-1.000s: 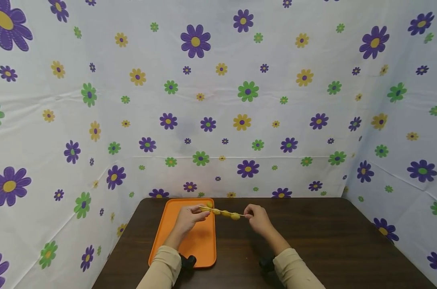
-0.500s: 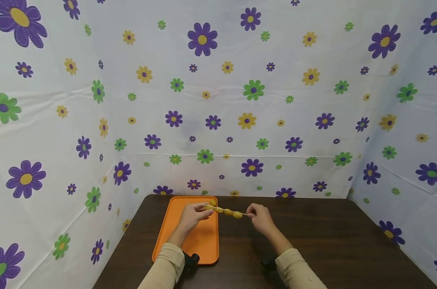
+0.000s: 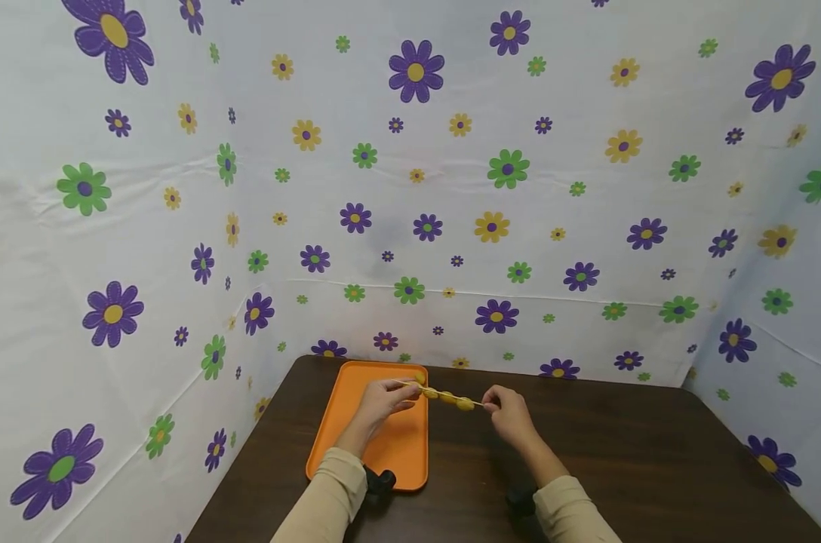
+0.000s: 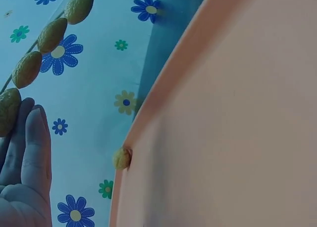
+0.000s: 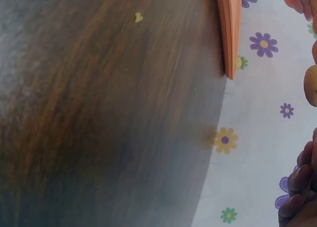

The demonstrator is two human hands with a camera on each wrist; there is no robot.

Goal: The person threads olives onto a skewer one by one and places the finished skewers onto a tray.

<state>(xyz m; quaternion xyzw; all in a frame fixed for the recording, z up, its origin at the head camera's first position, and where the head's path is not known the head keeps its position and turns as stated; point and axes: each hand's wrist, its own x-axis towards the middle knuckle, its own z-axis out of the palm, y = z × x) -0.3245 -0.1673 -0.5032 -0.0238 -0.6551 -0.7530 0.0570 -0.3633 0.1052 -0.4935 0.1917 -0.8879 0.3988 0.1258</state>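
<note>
A thin skewer [image 3: 447,397] threaded with several wrinkled, oval yellow pieces is held between both hands above the table. My left hand [image 3: 378,403] holds its left end, over the far part of the orange tray [image 3: 337,411]. At the opposite end, my right hand [image 3: 510,413] pinches the bare stick with curled fingers. In the left wrist view, the row of yellow pieces [image 4: 52,34] runs up from the left fingers [image 4: 35,147]. One loose yellow piece [image 4: 122,158] sits at the tray's far edge.
The tray lies on the left of the dark wooden table [image 3: 607,445]. A small yellow crumb [image 5: 138,17] is on the tabletop. Flower-patterned cloth [image 3: 451,188] stands behind the table and along both sides.
The head view has turned left, so everything appears farther right. Both hands keep their hold on the skewer, with little visible change in their pose.
</note>
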